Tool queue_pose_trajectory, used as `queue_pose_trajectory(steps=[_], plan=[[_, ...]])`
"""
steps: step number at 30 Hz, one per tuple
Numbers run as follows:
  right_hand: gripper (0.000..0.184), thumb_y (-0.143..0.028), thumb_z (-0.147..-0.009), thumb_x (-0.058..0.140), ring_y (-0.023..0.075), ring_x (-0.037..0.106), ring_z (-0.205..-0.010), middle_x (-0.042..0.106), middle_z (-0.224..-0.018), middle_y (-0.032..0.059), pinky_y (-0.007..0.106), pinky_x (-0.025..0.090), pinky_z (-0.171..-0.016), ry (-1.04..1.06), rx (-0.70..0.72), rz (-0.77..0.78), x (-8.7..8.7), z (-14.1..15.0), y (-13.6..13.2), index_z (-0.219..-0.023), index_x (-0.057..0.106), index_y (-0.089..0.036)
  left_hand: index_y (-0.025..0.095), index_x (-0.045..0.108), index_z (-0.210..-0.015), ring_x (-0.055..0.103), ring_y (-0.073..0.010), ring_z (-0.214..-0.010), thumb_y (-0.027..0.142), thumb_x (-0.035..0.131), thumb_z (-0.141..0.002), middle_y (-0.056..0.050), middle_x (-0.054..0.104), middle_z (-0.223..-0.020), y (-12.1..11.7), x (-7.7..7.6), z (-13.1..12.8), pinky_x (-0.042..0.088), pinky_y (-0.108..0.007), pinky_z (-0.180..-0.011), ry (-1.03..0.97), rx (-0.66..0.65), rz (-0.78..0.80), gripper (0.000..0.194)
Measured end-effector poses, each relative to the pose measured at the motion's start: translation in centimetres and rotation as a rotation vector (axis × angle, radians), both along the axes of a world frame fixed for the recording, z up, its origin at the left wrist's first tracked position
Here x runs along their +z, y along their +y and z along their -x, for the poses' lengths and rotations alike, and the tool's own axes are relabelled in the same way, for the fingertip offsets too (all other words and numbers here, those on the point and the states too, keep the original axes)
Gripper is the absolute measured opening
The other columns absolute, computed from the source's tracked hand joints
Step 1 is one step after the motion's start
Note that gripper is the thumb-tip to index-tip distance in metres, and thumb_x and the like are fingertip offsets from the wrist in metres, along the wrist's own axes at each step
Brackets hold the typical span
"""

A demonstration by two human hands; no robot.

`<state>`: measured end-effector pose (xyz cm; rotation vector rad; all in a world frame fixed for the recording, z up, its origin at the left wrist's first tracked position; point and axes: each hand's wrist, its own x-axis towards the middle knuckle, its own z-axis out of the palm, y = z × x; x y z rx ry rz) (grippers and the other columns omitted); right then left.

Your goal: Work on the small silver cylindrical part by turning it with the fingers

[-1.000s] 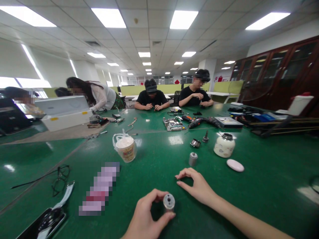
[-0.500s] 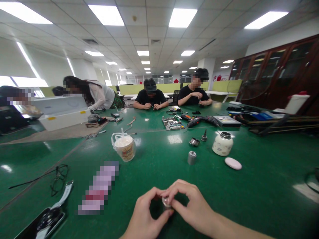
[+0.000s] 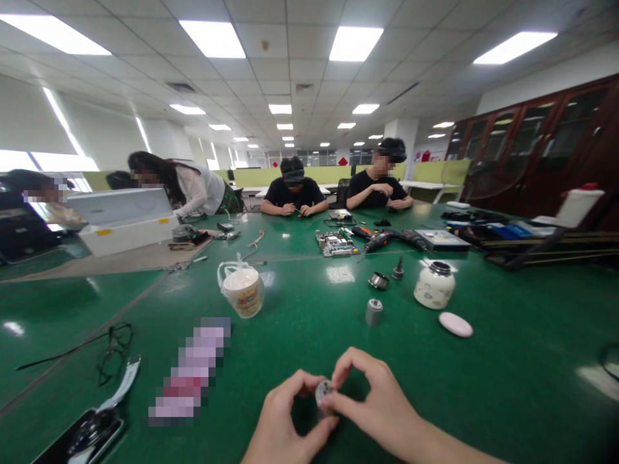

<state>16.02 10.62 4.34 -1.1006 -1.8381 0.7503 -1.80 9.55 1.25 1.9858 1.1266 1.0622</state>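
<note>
Between my two hands is a small round grey metal part (image 3: 323,390) with dark holes in its face, like the end of a small motor. My left hand (image 3: 290,415) grips it from the left, with the thumb below and the fingers behind. On its right side, my right hand (image 3: 370,396) holds it between thumb and fingertips. Farther off stands a silver metal cylinder (image 3: 374,312) upright, like a motor can. Beyond it lie an open metal ring-shaped housing (image 3: 378,280) and a rotor with a shaft (image 3: 398,269).
On the green table (image 3: 300,345) are a bagged paper cup (image 3: 245,295), a white jar (image 3: 434,287), a pink oval object (image 3: 455,324), eyeglasses (image 3: 113,351) and a watch (image 3: 94,428). A circuit board (image 3: 337,243) and power drills (image 3: 382,237) lie farther back. Several people sit or lean beyond.
My right fingers have shifted from over the top of the grey part to its right side. The part's holed face now shows. The view has tilted up slightly.
</note>
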Motion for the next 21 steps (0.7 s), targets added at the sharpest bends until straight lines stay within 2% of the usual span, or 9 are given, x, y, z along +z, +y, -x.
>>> queue_pose_trajectory(steps=[1,3,5,6,7,10,13,16,21], plan=[[0.023,-0.014,-0.068,0.079,0.0173,0.062,-0.073,0.064,-0.074,-0.0022,0.029,0.047,-0.071,0.002,-0.012,-0.002,-0.1,-0.2,-0.1,-0.076,0.059,-0.020,0.021,0.066,-0.097,0.069,-0.0186,-0.082,0.008,0.069,-0.072,0.000,0.075,-0.090,0.0,-0.1,0.1,0.052,-0.026,-0.077,-0.005,-0.004,0.008,0.028],[0.026,-0.014,-0.070,0.074,0.0194,0.062,-0.081,0.062,-0.084,0.0002,0.032,0.049,-0.077,0.024,0.031,-0.037,-0.4,-0.6,-0.4,-0.088,0.057,-0.020,0.023,0.059,-0.117,0.070,-0.0202,-0.090,0.008,0.071,-0.071,-0.002,0.074,-0.101,-0.1,-0.1,0.6,0.052,-0.029,-0.084,-0.021,-0.019,0.010,0.050],[0.035,-0.010,-0.071,0.064,0.0217,0.061,-0.095,0.061,-0.098,0.0041,0.036,0.048,-0.087,0.051,0.115,-0.056,-0.8,-1.1,-0.6,-0.103,0.053,-0.019,0.027,0.044,-0.137,0.068,-0.0226,-0.103,0.010,0.074,-0.069,-0.006,0.069,-0.120,-0.2,0.3,1.3,0.052,-0.033,-0.092,-0.026,-0.042,-0.012,0.077],[0.041,-0.008,-0.071,0.061,0.0225,0.060,-0.101,0.060,-0.104,0.0057,0.038,0.047,-0.093,0.057,0.152,-0.046,-1.1,-1.2,-0.8,-0.109,0.051,-0.019,0.028,0.039,-0.142,0.065,-0.0241,-0.110,0.011,0.074,-0.069,-0.007,0.065,-0.129,-0.3,0.6,1.7,0.051,-0.035,-0.095,-0.019,-0.048,-0.029,0.082],[0.046,-0.006,-0.070,0.060,0.0231,0.059,-0.106,0.060,-0.108,0.0067,0.039,0.046,-0.096,0.054,0.177,-0.021,-1.3,-1.3,-0.8,-0.113,0.049,-0.019,0.030,0.041,-0.141,0.062,-0.0257,-0.116,0.014,0.074,-0.071,-0.008,0.060,-0.134,-0.2,1.0,2.0,0.050,-0.038,-0.097,-0.002,-0.048,-0.046,0.079],[0.052,-0.008,-0.069,0.066,0.0230,0.060,-0.107,0.062,-0.112,0.0064,0.038,0.046,-0.097,0.029,0.192,0.084,-1.9,-1.0,-0.8,-0.116,0.049,-0.020,0.029,0.067,-0.113,0.057,-0.0304,-0.121,0.022,0.071,-0.079,-0.009,0.061,-0.130,0.1,2.1,2.2,0.047,-0.047,-0.101,0.079,0.040,-0.071,0.035],[0.040,-0.012,-0.072,0.072,0.0204,0.064,-0.097,0.066,-0.104,0.0025,0.033,0.049,-0.088,0.020,0.196,0.128,-2.4,-0.4,-0.5,-0.108,0.056,-0.022,0.027,0.076,-0.087,0.058,-0.0325,-0.116,0.027,0.072,-0.080,-0.010,0.066,-0.117,0.5,2.4,1.5,0.047,-0.052,-0.098,0.131,0.117,-0.100,0.008],[0.028,-0.015,-0.075,0.073,0.0187,0.065,-0.090,0.068,-0.096,0.0000,0.030,0.049,-0.081,0.027,0.183,0.127,-2.8,-0.1,-0.3,-0.099,0.061,-0.021,0.028,0.078,-0.084,0.058,-0.0322,-0.111,0.026,0.074,-0.079,-0.010,0.068,-0.111,0.6,1.9,0.8,0.048,-0.052,-0.094,0.138,0.136,-0.154,0.006],[0.026,-0.018,-0.075,0.076,0.0179,0.065,-0.087,0.069,-0.092,-0.0008,0.028,0.048,-0.080,0.030,0.164,0.149,-3.0,-0.3,-0.4,-0.096,0.061,-0.020,0.030,0.080,-0.084,0.058,-0.0282,-0.105,0.027,0.072,-0.084,-0.006,0.071,-0.101,1.1,2.3,0.9,0.049,-0.046,-0.091,0.104,0.093,-0.180,0.009]])
